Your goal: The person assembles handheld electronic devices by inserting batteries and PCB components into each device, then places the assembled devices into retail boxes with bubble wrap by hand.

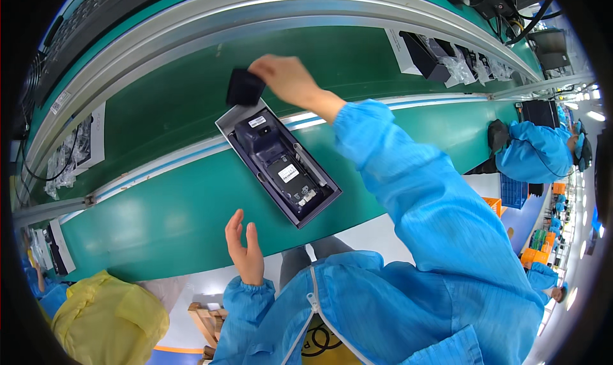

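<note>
Head-worn fisheye looks down, near, over both hands (248, 258), green bench (159, 221).

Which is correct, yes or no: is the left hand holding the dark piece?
No, the right hand holds the dark piece, and the left hand is empty.

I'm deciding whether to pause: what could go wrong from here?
The dark square piece could slip from the right hand and knock the dark device with white labels, which lies uncovered nearby. The open grey rectangular box might shift: it lies across a white-and-blue strip, and the left hand hovers clear of it.
</note>
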`<state>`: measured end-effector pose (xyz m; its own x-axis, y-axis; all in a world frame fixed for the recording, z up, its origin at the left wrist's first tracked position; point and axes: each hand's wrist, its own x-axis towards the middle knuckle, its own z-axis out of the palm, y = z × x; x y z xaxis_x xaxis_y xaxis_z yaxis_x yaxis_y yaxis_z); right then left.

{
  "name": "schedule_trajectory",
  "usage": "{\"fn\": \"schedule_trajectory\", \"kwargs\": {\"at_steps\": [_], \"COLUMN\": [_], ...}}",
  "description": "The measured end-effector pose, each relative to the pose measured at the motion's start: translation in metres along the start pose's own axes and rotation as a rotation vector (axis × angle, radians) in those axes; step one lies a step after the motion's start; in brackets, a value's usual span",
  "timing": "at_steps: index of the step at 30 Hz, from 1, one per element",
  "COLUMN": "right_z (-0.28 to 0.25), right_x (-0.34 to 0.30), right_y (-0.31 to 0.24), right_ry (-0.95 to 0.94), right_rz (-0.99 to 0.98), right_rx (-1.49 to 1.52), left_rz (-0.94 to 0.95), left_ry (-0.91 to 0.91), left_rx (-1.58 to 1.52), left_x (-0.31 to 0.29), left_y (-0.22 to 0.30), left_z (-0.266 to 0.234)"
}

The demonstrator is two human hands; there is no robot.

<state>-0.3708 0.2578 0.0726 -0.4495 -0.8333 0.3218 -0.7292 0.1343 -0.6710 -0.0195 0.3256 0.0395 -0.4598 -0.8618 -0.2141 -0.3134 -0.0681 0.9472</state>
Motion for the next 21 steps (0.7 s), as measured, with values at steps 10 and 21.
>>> {"fn": "schedule_trajectory", "kwargs": {"at_steps": [10,21], "right_z": [-0.088,-0.098], "right_x": [-0.23,-0.285], "right_y": [0.084,0.044], "right_ry": [0.348,0.255], "right_rz": [0.928,0.637], "right_rx": [0.598,0.248], "left_rz": [0.386,0.375], "left_ry": [-0.037,-0.635], "left_rx": [0.322,0.602], "left_x": [0.026,0.084], "left_y": [0.06,0.093], "left_z": [0.037,0.097]}}
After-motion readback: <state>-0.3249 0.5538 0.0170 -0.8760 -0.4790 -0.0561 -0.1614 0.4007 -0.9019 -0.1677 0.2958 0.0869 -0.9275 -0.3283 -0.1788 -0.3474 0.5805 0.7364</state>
